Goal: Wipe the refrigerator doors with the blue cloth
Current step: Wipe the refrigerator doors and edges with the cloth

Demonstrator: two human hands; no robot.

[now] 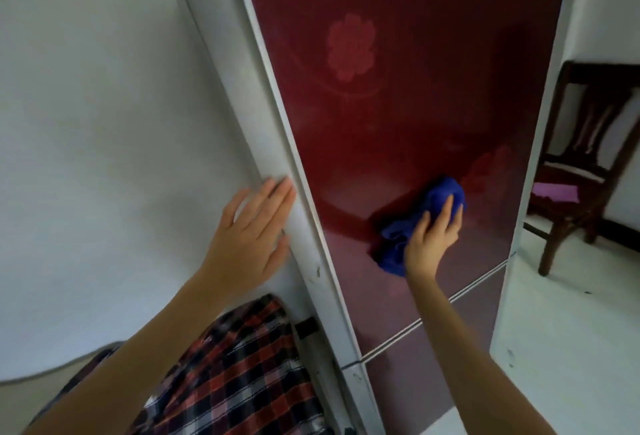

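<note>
Fridge (242, 95): upper door (381, 88) and lower door (433, 348) were closed, contents hidden.
Chair (571, 175): stood R of fridge, purple flat item (554, 192) on seat.
Cloth (441, 192): blue, bunched, lay against upper door, low and R of centre, above seam w/ lower door.
Cloth axis: long axis ran lower-L to upper-R in view.
R hand (431, 240): fingers fairly straight, spread, pressed cloth flat to door.
L hand (252, 237): flat, fingers straight, rested on fridge's white side edge, held nothing.

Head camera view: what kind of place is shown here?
Probably a room in a home: a dark red refrigerator stands by a white wall, with a dark wooden chair on the pale floor beside it.
</note>
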